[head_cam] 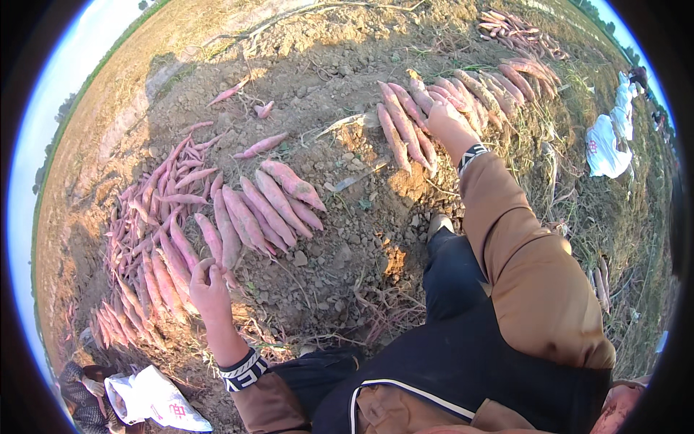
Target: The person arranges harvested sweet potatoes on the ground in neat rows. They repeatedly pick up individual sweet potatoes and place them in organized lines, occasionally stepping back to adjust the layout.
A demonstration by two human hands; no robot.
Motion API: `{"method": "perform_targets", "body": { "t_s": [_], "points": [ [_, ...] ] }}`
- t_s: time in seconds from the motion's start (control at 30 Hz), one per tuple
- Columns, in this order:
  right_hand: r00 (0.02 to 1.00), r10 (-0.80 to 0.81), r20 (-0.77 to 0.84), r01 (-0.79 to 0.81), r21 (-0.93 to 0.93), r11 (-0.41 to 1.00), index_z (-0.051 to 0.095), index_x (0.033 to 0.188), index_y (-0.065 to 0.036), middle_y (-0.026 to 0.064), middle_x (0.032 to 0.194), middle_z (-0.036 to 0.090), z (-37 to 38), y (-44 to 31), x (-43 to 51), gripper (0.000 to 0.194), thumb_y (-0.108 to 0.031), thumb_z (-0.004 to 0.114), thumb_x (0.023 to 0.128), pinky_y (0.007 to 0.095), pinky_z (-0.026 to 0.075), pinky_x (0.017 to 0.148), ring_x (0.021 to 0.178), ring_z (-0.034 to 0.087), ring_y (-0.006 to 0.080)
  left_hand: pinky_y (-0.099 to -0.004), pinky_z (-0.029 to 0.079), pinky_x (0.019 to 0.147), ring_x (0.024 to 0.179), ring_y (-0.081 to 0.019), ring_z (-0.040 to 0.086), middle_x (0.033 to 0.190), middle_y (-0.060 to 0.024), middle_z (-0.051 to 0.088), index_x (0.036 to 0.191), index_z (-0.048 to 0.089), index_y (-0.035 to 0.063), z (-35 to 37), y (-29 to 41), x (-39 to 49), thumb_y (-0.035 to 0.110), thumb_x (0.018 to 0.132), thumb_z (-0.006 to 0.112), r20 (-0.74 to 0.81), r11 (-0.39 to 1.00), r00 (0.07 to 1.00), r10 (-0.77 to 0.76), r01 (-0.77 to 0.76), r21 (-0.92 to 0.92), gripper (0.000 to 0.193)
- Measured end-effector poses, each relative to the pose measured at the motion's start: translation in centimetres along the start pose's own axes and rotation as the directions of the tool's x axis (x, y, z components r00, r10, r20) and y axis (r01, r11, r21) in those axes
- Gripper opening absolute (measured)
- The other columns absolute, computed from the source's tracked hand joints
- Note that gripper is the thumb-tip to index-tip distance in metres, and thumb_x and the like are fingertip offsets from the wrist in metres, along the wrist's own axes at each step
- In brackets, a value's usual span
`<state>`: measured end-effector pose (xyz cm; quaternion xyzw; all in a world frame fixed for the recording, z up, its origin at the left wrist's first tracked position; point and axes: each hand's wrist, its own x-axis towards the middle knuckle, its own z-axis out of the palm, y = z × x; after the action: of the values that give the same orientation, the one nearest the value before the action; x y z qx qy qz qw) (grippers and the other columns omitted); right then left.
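Note:
My right hand [449, 126] reaches out to the far row of sweet potatoes [482, 92]. Its fingers close around the lower part of a sweet potato [419, 91], whose upper end points away from me. Just left of that hand, several long sweet potatoes [398, 122] lie side by side on the soil. Over the near row, my left hand [210, 290] has its thumb and forefinger curled together by the end of a pink sweet potato [209, 234]; whether it grips that one is unclear. Larger sweet potatoes [271, 203] lie in a row beyond it.
Thin sweet potatoes [162, 190] form a heap at left. Another pile [518, 32] lies far right. White sacks [604, 146] stand on the right; another white sack [157, 399] lies lower left beside a person [89, 390]. Clods and dry vines [379, 312] cover the ground near my legs.

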<state>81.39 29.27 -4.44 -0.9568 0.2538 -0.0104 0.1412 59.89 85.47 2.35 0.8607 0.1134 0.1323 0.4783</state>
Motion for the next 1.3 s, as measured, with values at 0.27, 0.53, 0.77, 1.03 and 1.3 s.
{"method": "perform_targets", "body": {
  "t_s": [0.27,0.53,0.77,1.03,1.3],
  "points": [
    [0.997,-0.067,0.031,0.061,0.159,0.985,0.058,0.117,0.006,0.0210,0.115,0.062,0.6,1.0,0.1,0.080,-0.053,0.070,0.066,0.0349,0.048,0.089,0.106,0.060,0.0295,-0.0245,0.048,0.070,0.077,-0.0117,0.060,0.085,-0.0067,0.064,0.101,0.062,-0.0048,-0.5,-0.6,0.2,0.005,0.091,0.053,0.000,1.000,1.000,-0.026,0.026,-0.016,0.016],
    [0.680,-0.733,0.028,0.223,0.944,0.243,0.050,0.130,-0.002,0.0132,0.113,0.065,-3.7,-15.7,-3.3,0.065,-0.036,0.071,0.080,0.0319,0.049,0.085,0.101,0.060,0.0203,-0.0235,0.048,0.069,0.077,-0.0110,0.060,0.087,-0.0054,0.063,0.101,0.062,-0.0043,0.3,0.0,0.2,0.004,0.092,0.053,0.016,0.998,0.999,-0.041,0.042,-0.044,0.015],
    [0.851,-0.273,0.448,0.352,-0.102,0.931,0.021,0.145,0.000,0.0262,0.127,0.053,4.7,-5.1,-3.5,0.072,-0.010,0.055,0.082,0.0430,0.047,0.092,0.114,0.056,0.0366,-0.0236,0.048,0.069,0.077,-0.0109,0.061,0.086,-0.0057,0.063,0.101,0.062,-0.0043,0.1,0.5,0.1,0.004,0.092,0.053,0.022,0.997,0.997,-0.075,0.075,-0.007,0.015],
    [0.950,-0.176,0.259,0.068,0.379,0.923,0.053,0.110,0.005,0.0216,0.101,0.061,7.6,2.1,-1.7,0.041,-0.028,0.054,0.085,0.0395,0.048,0.071,0.083,0.062,0.0294,-0.0233,0.047,0.067,0.074,-0.0099,0.060,0.083,-0.0052,0.064,0.100,0.063,-0.0042,1.4,0.7,0.2,0.003,0.092,0.052,0.016,1.000,1.000,-0.012,0.012,-0.014,0.015],
    [0.871,-0.310,0.382,-0.141,0.798,0.585,0.054,0.099,0.000,0.0034,0.068,0.053,0.9,-3.6,-7.8,0.025,-0.020,0.063,0.088,0.0220,0.033,0.039,0.050,0.045,0.0084,-0.0229,0.048,0.062,0.069,-0.0094,0.060,0.081,-0.0053,0.063,0.098,0.062,-0.0037,1.0,1.0,0.0,0.002,0.090,0.053,-0.038,0.999,0.999,-0.018,0.016,-0.048,0.013]
  ]
}}
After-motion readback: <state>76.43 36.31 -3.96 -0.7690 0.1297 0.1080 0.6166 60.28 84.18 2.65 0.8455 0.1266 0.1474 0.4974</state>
